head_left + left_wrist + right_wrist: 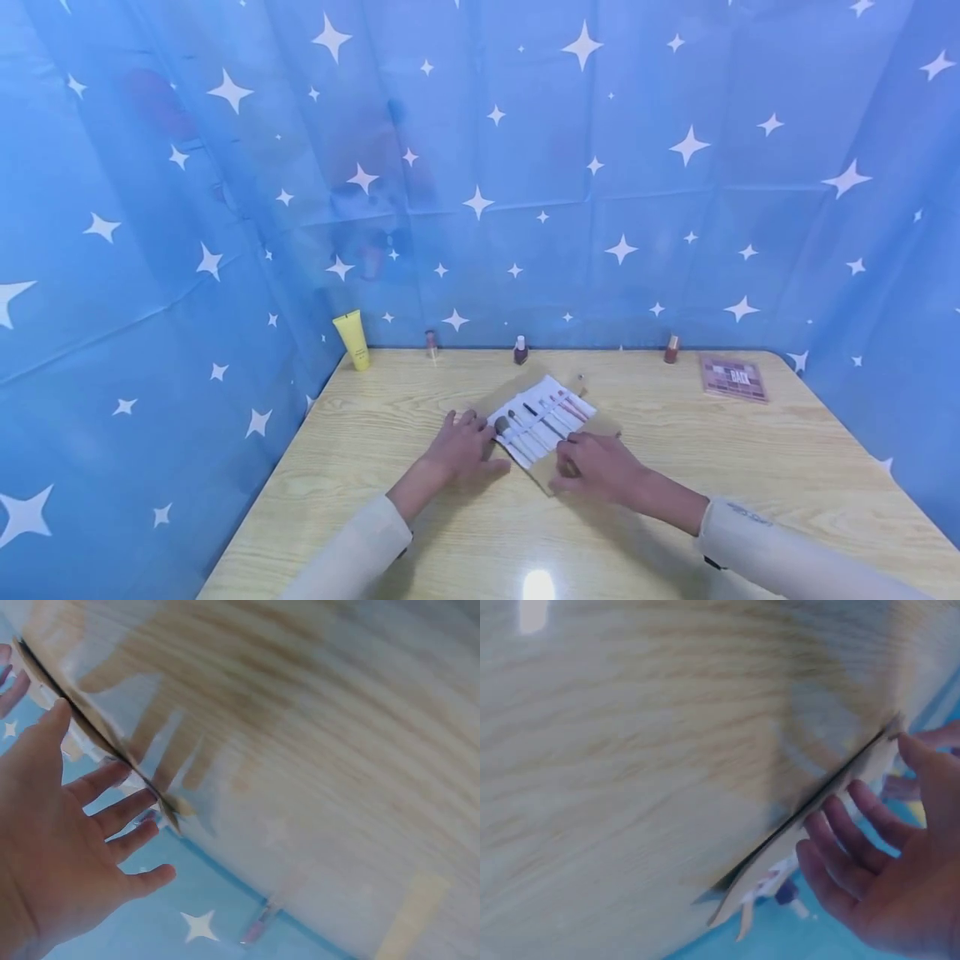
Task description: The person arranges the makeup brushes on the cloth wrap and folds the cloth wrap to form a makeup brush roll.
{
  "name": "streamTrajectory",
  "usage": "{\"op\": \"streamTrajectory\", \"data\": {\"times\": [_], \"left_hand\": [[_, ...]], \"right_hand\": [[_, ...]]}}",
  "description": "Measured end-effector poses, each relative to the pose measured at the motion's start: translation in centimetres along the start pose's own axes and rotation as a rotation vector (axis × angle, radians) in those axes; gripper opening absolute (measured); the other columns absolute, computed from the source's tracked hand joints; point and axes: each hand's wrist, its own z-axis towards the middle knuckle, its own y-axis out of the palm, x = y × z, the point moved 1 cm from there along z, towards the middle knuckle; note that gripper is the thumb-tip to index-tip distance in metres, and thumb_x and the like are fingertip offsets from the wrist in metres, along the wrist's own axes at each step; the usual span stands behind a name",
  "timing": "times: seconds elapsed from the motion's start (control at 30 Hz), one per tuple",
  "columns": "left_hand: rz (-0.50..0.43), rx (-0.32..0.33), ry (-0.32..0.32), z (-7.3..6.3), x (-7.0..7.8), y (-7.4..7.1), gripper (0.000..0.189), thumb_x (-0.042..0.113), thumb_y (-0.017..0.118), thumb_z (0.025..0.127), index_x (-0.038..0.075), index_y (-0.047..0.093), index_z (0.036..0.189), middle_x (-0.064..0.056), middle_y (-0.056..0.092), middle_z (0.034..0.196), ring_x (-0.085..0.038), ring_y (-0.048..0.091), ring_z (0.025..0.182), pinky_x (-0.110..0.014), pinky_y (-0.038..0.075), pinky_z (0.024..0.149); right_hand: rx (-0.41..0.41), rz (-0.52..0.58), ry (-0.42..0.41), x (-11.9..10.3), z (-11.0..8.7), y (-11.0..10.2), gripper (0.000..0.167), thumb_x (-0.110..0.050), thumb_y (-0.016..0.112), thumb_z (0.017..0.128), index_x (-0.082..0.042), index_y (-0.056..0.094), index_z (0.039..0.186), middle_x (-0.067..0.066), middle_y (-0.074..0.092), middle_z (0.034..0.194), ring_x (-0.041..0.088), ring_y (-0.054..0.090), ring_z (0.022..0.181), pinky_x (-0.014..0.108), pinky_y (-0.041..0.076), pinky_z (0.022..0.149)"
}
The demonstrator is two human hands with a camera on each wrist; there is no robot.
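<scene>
An unrolled brush case (577,469), tan outside with a white lining, lies at a slant on the table. Several makeup brushes (522,433) sit side by side in it under a band. At its left edge is my left hand (463,446), fingers spread, thumb pointing toward the near side; the left wrist view shows the fingertips (139,801) right along the edge. My right hand (600,468) is over the near right flap with its fingers loosely bent. In the right wrist view its fingertips (814,825) reach the tan flap (780,851) and the thumb lies near a corner.
Along the back edge stand a yellow tube (352,340), a small pinkish tube (431,343), a dark nail polish bottle (521,350) and a reddish-brown bottle (671,349). An eyeshadow palette (733,378) lies at the back right. A blue starred curtain (540,275) surrounds the wooden table (337,492).
</scene>
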Motion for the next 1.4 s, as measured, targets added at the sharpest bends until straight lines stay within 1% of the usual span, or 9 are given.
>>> {"op": "streamTrajectory", "data": {"times": [0.2,0.3,0.4,0.6,0.87,1.1,1.23,1.3,1.4], "left_hand": [[0.013,0.023,0.104,-0.5,1.8,-0.7,0.045,0.059,0.06,0.099,0.02,0.076,0.117,0.0,0.07,0.115,-0.021,0.06,0.119,-0.054,0.044,0.111],[-0.058,0.031,0.169,-0.7,2.7,-1.1,0.031,0.05,0.066,0.098,0.023,0.078,0.108,0.006,0.066,0.098,-0.012,0.062,0.095,-0.041,0.054,0.093],[-0.146,0.025,0.23,-0.9,3.3,-1.3,0.024,0.041,0.071,0.097,0.022,0.079,0.111,0.009,0.066,0.094,-0.005,0.055,0.08,-0.027,0.053,0.078],[-0.248,0.047,0.275,-1.1,3.1,-0.9,0.026,0.029,0.078,0.095,0.022,0.077,0.12,0.009,0.072,0.116,-0.003,0.063,0.101,-0.019,0.053,0.09],[-0.22,0.08,0.257,-0.6,1.3,0.1,0.043,0.04,0.074,0.098,0.017,0.071,0.133,0.0,0.064,0.142,-0.018,0.059,0.131,-0.034,0.049,0.109],[-0.218,0.078,0.252,-0.5,0.6,0.1,0.031,0.039,0.07,0.101,0.021,0.075,0.126,0.005,0.069,0.135,-0.014,0.063,0.121,-0.032,0.053,0.1],[-0.267,0.066,0.261,-0.2,0.7,-0.2,0.016,0.035,0.065,0.104,0.024,0.076,0.104,0.013,0.071,0.094,-0.003,0.06,0.083,-0.021,0.05,0.072],[-0.327,0.039,0.242,0.0,0.8,-0.5,0.018,0.034,0.061,0.107,0.024,0.072,0.096,0.014,0.062,0.077,-0.002,0.052,0.069,-0.019,0.044,0.062],[-0.436,0.006,0.201,0.1,0.9,-1.1,0.02,0.034,0.057,0.109,0.022,0.069,0.099,0.014,0.057,0.071,-0.002,0.048,0.06,-0.019,0.043,0.057]], "right_hand": [[-0.049,-0.105,0.117,1.9,-1.5,-0.8,0.05,-0.069,0.075,0.082,-0.021,0.06,0.08,-0.011,0.051,0.072,0.006,0.043,0.062,0.026,0.039,0.051],[-0.093,-0.158,0.135,2.9,-2.0,-1.0,0.058,-0.072,0.076,0.079,-0.016,0.065,0.09,-0.008,0.052,0.074,0.009,0.043,0.062,0.031,0.043,0.054],[-0.11,-0.152,0.119,4.0,-2.5,-1.4,0.057,-0.065,0.079,0.08,-0.013,0.068,0.099,-0.006,0.056,0.078,0.01,0.045,0.065,0.034,0.045,0.058],[-0.116,-0.055,0.042,6.0,-3.5,-2.3,0.048,-0.046,0.084,0.084,-0.01,0.072,0.114,0.005,0.073,0.101,0.017,0.062,0.079,0.036,0.051,0.066],[-0.127,-0.019,-0.075,7.8,-4.3,-2.4,0.052,-0.037,0.081,0.09,-0.004,0.071,0.128,0.017,0.07,0.128,0.039,0.067,0.115,0.055,0.055,0.096],[-0.148,0.03,-0.142,7.8,-4.4,-2.5,0.043,-0.027,0.08,0.093,-0.003,0.072,0.127,0.016,0.067,0.134,0.036,0.068,0.116,0.053,0.055,0.097],[-0.141,0.046,-0.174,7.7,-4.3,-2.9,0.023,-0.015,0.071,0.099,-0.004,0.076,0.118,0.014,0.072,0.124,0.033,0.07,0.112,0.049,0.058,0.093],[-0.139,0.095,-0.175,7.7,-4.1,-3.1,0.013,-0.01,0.064,0.102,-0.006,0.076,0.102,0.006,0.074,0.097,0.018,0.071,0.086,0.037,0.06,0.078],[-0.144,0.204,-0.165,7.9,-3.7,-3.3,0.026,-0.005,0.053,0.107,-0.014,0.061,0.084,-0.011,0.049,0.066,-0.001,0.042,0.058,0.02,0.041,0.055]]}}
